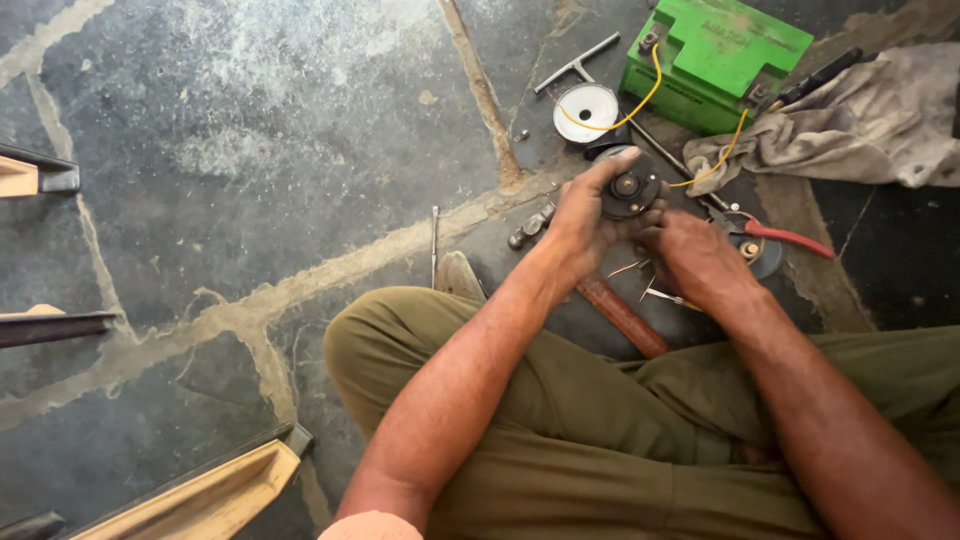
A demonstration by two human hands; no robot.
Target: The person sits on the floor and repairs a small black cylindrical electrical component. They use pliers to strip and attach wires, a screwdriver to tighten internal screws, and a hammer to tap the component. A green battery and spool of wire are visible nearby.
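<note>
My left hand (580,222) grips a round black metal part (630,188) with a small central hub, thumb arched over its top. My right hand (695,255) is closed against the part's lower right edge, fingers curled under it. Both hands hover over a stone floor, just past my knees in olive trousers (590,430). A tool with a reddish-brown wooden handle (622,316) lies below the hands, and thin metal pins (655,292) lie by my right hand.
A green battery (715,60) with yellow wires (640,105) sits at the back, beside a white round lid (587,110), a T-shaped wrench (575,65), red-handled pliers (785,237) and a dirty rag (860,120). Wooden pieces (210,490) lie at the left.
</note>
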